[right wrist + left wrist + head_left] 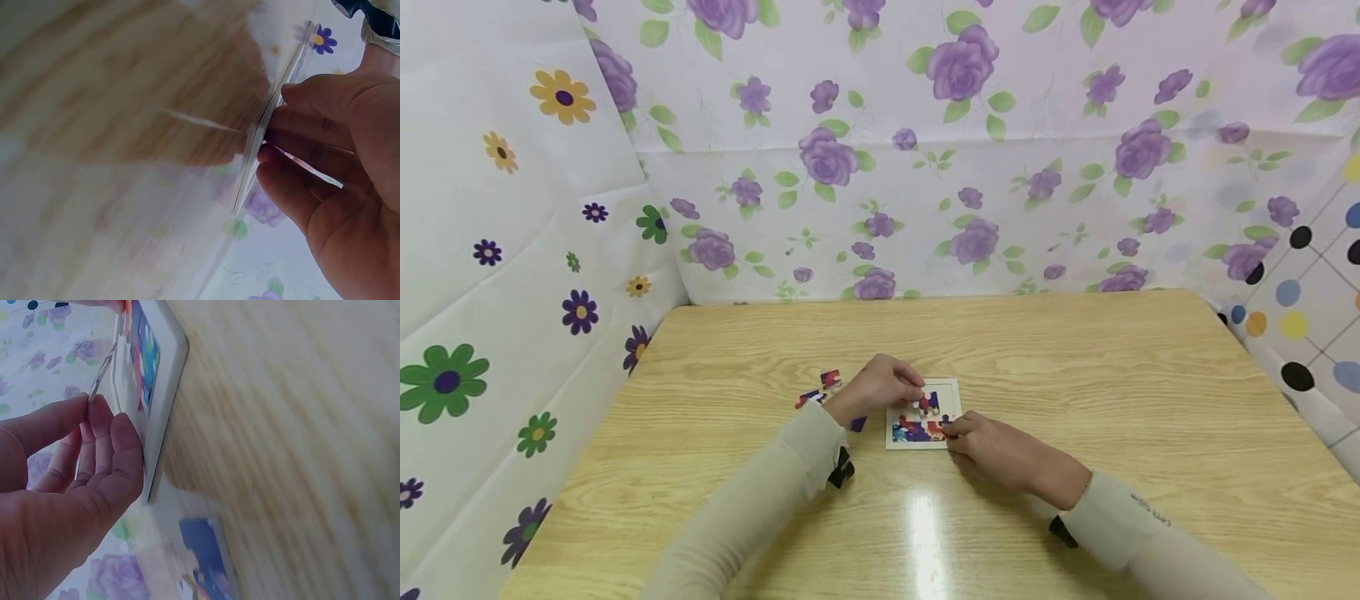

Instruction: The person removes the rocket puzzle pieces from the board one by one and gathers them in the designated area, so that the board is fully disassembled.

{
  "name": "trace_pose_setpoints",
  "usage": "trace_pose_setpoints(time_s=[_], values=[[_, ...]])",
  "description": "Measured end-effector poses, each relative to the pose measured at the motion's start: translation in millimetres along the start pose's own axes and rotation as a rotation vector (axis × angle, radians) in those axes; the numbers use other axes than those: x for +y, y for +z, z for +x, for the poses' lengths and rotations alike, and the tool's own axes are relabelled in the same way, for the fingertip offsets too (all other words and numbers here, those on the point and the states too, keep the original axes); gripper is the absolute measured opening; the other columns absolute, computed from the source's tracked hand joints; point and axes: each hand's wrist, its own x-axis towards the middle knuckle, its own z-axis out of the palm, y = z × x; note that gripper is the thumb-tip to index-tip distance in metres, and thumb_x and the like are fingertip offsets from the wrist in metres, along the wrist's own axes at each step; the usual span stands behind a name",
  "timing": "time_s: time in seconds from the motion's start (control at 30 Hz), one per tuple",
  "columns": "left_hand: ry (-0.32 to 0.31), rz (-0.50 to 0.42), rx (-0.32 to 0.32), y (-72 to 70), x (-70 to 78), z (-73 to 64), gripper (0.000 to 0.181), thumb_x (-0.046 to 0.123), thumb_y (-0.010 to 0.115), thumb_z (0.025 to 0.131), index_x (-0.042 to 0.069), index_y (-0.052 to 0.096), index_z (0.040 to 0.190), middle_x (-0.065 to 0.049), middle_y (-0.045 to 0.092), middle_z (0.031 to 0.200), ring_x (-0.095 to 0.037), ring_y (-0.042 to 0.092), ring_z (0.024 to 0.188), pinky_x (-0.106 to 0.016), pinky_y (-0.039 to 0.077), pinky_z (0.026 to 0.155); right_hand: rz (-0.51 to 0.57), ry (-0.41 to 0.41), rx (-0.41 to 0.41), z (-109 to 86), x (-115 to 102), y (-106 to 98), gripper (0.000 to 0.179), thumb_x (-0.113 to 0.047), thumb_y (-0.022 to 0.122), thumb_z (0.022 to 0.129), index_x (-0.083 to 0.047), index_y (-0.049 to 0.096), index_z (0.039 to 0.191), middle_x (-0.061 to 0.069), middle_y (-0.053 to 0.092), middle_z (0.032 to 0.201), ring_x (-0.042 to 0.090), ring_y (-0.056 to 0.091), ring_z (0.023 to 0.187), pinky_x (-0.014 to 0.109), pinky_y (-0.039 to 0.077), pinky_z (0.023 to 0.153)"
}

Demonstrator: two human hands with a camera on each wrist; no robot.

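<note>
A small square puzzle tray [917, 445] with a white border lies on the table, colourful fitted pieces [913, 431] along its near side. My left hand [883, 385] pinches a jigsaw piece [928, 404] between thumb and fingertips, over the tray's bare part. In the left wrist view this piece [102, 373] appears nearly edge-on, tilted above the tray. My right hand [996, 450] rests its fingertips along the tray's right edge. The right wrist view shows the thumb and fingertips lined up along the tray edge [253, 147].
Left of the tray lie several loose jigsaw pieces [831, 379], partly covered by my left wrist. One dark blue piece [203, 547] is close to the tray. The wooden table [760, 342] meets a flowered cloth [895, 183] at the back.
</note>
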Motion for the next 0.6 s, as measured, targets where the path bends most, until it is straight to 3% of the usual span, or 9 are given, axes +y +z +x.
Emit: trace_pose_setpoints(time_s=[0.4,0.6], values=[[-0.024,-0.071,0.041,-22.9,-5.7,-16.6,0.011,0.002,0.070,0.093,-0.002,0.071,0.103,-0.010,0.070,0.095,-0.025,0.068,0.086,-0.038,0.057,0.080,0.004,-0.020,0.037,3.0,0,-1,0.018,-0.002,0.066,0.095,0.004,0.074,0.110,0.017,0.066,0.125,0.028,0.061,0.113,0.034,0.053,0.091],[-0.020,-0.055,0.039,-33.5,-13.4,-24.2,0.012,0.004,0.069,0.094,0.000,0.071,0.105,-0.009,0.069,0.097,-0.027,0.067,0.091,-0.039,0.056,0.081,-0.006,-0.009,0.032,1.5,0,0,0.017,-0.001,0.067,0.094,0.004,0.074,0.109,0.018,0.066,0.124,0.029,0.062,0.112,0.034,0.054,0.090]])
